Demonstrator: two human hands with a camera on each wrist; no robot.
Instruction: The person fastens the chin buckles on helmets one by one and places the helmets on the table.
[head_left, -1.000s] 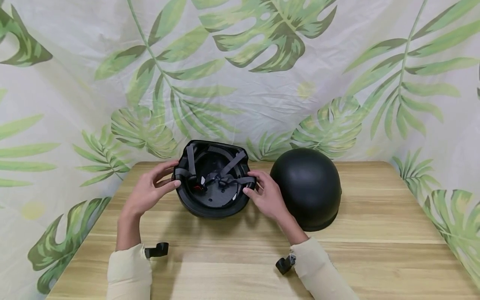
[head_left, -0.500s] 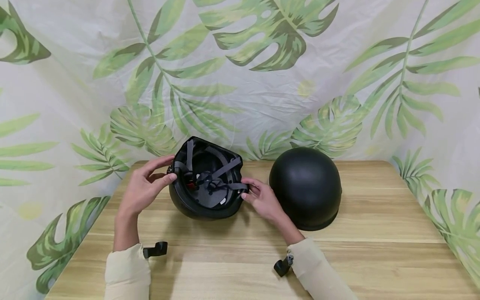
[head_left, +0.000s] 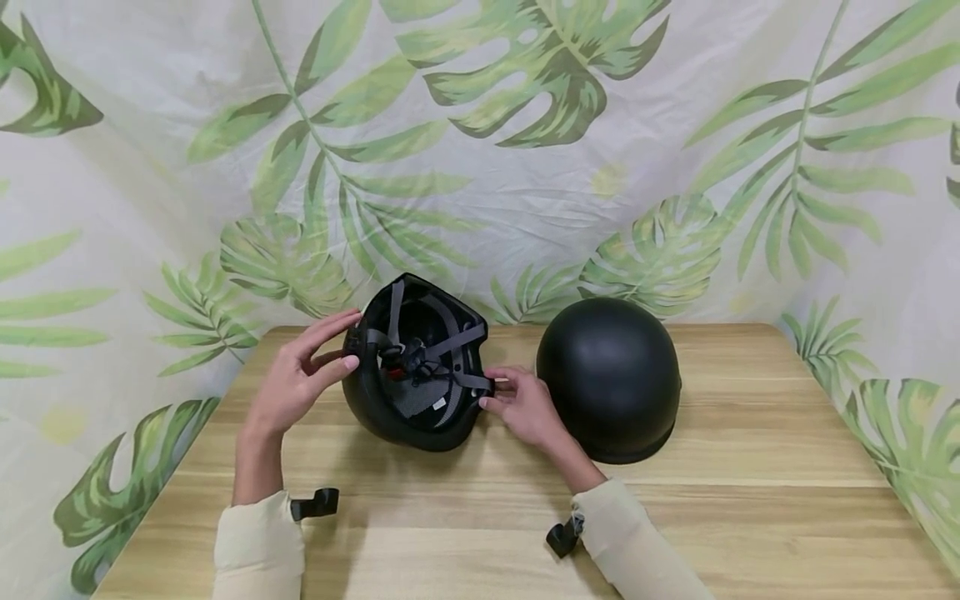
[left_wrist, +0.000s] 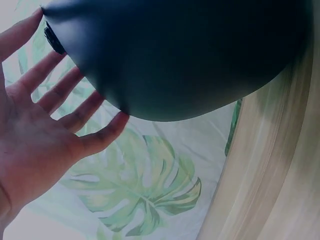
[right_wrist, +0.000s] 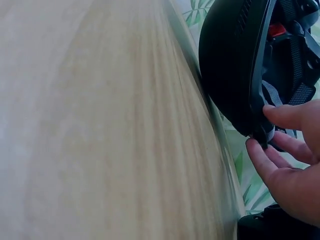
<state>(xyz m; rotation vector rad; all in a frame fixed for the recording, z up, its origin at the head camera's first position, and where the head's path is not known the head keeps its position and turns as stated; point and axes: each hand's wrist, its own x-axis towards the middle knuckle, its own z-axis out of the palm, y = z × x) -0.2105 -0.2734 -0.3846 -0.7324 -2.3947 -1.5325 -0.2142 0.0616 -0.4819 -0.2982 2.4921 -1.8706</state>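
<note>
A black helmet is held between both hands, its hollow side facing the head camera and tilted down to the right. Grey chin straps cross inside it, and a red buckle part shows in the right wrist view. My left hand holds the helmet's left side, thumb in front and spread fingertips on the smooth shell. At the opposite side my right hand pinches the rim near a strap, thumb inside and fingers outside. A shadow lies on the table below the helmet.
A second black helmet sits dome up on the wooden table, just right of my right hand. Behind the table hangs a leaf-print cloth. Black wrist devices stick out from both sleeves.
The held helmet has turned clockwise in the head view, its right side dropping and more of its left shell showing. My right hand has moved slightly down with the rim; both hands keep hold.
</note>
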